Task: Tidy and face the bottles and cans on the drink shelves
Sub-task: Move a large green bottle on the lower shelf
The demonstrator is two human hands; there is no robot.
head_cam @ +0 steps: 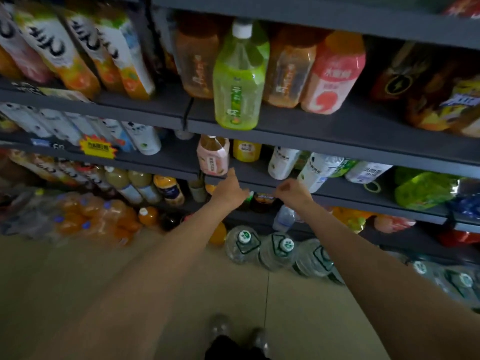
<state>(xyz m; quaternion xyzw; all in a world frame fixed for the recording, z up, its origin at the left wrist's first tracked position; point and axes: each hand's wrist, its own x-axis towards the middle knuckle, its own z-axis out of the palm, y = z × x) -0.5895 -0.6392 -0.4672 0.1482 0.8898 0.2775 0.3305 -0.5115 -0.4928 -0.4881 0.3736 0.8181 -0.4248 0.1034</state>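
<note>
Just above the left hand [230, 189], fingers straight, stands a pink bottle [212, 158]; beside it the right hand [292, 190] seems curled, empty.

Bare stretch along the middle shelf's front edge [249, 181], between pink bottle [212, 158] and white bottle [283, 163] — room for a hand. Yellow bottle [246, 151] set back behind that gap. Upper shelf [324, 131] fronted by green bottle [240, 79] at its edge — bare to the right.
</note>
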